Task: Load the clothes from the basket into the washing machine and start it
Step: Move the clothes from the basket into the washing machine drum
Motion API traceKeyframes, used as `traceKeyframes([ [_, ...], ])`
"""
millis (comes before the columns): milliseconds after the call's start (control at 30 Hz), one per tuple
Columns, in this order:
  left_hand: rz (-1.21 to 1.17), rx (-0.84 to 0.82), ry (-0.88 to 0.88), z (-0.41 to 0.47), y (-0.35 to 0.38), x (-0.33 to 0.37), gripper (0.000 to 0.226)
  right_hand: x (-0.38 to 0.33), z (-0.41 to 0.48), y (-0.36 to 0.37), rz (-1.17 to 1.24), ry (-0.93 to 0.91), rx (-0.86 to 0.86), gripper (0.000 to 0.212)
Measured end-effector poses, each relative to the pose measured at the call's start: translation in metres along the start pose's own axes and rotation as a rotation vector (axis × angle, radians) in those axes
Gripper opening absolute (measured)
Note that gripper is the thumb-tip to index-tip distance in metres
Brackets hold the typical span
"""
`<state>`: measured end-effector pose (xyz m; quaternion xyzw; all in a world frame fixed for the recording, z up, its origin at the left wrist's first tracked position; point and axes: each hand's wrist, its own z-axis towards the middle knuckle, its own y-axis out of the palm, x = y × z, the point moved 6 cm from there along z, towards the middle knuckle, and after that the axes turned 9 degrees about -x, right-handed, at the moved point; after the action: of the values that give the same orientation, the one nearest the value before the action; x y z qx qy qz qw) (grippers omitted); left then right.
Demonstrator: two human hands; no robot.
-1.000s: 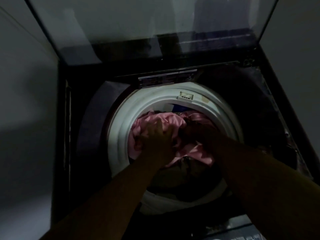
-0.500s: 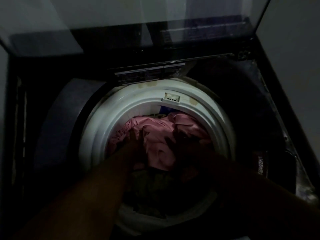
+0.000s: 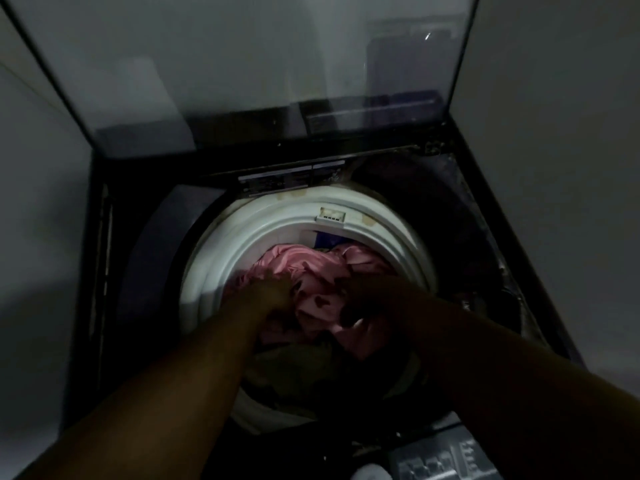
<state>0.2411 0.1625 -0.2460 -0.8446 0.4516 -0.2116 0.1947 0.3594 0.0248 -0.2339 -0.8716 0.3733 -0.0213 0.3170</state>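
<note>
- While the light is dim, a pale wall (image 3: 41,237) can be made out along the left, just beside the dark body of the washing machine (image 3: 114,271).
- At the far side its glass lid (image 3: 242,64) stands raised, leaving the top open.
- A white drum rim (image 3: 221,265) rings the opening, brightest on its left curve.
- Reaching in from the near left, the left hand (image 3: 268,294) sits inside the drum with its fingers curled into the left edge of the pink garment (image 3: 311,271), clenching a fold of it.
- That pink garment lies crumpled on top of the load in the far half of the drum, spread between the two hands and touching both.
- Nearer than it and lower, darker olive clothes (image 3: 298,372) fill the near half of the drum under the forearms.
- A scrap of blue cloth (image 3: 325,241) shows at the far edge, just under the rim.
- Coming in from the near right, the right hand (image 3: 375,299) rests on the right side of the pink garment; it is in deep shadow, so I cannot tell whether it grasps the cloth or only presses it.
- At the near right corner a control panel (image 3: 446,459) with pale markings shows faintly.
</note>
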Motion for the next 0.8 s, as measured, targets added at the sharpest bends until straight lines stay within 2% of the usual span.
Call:
traceKeyframes([
  [133,0.083,0.051,0.055,-0.042,-0.038,0.029,0.116,0.006,-0.059,-0.024,-0.009,-0.056,0.058,0.08],
  [267,-0.013,0.176,0.123,-0.095,-0.078,0.085,0.111,0.015,-0.133,-0.061,-0.062,-0.127,0.259,0.083],
  [433,0.049,0.407,0.203,-0.155,-0.108,0.186,0.1,0.063,-0.247,-0.087,-0.186,-0.097,0.654,0.072],
  [567,0.1,0.485,0.343,-0.19,-0.094,0.317,0.093,0.158,-0.326,-0.053,-0.01,-0.027,0.799,0.073],
  [667,0.12,0.437,0.466,-0.196,-0.055,0.425,0.086,0.243,-0.365,0.003,0.079,0.116,0.778,0.069],
  [800,0.163,0.301,0.56,-0.162,0.021,0.532,0.086,0.335,-0.389,0.103,0.243,0.253,0.69,0.068],
])
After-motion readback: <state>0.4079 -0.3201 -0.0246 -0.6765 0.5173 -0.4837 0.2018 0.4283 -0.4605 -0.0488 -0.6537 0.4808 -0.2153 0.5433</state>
